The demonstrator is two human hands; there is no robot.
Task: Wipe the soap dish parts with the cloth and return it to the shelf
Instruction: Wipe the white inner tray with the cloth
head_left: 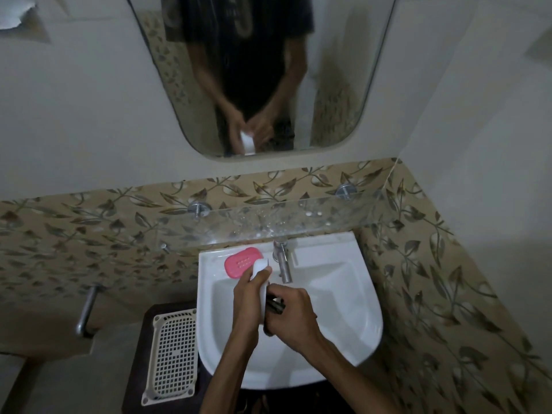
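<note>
Two hands are meeting over the white basin [352, 309], just in front of the tap [283, 261]. The left hand [248, 297] is gripping the white soap dish base [263, 282], its fingers curled round the part and holding it on edge, tilted upward toward the tap. The right hand [294, 315] is clutching a dark cloth [276, 306], fingers closed round it, and is pressing the cloth against the lower side of the white part. Most of the cloth is hidden inside the fist, so only a small dark fold is showing.

The pink soap dish insert [240, 262], with small slots in its middle, is lying flat on the back left rim of the basin, just beside the top of the white part and apart from both hands.

A glass shelf [298, 215] is sitting on metal brackets above the basin, spotted with water drops. A mirror [254, 70] above it is reflecting the person's arms and the white part. A white plastic basket [171, 354] is lying to the left of the basin on a dark stand.
</note>
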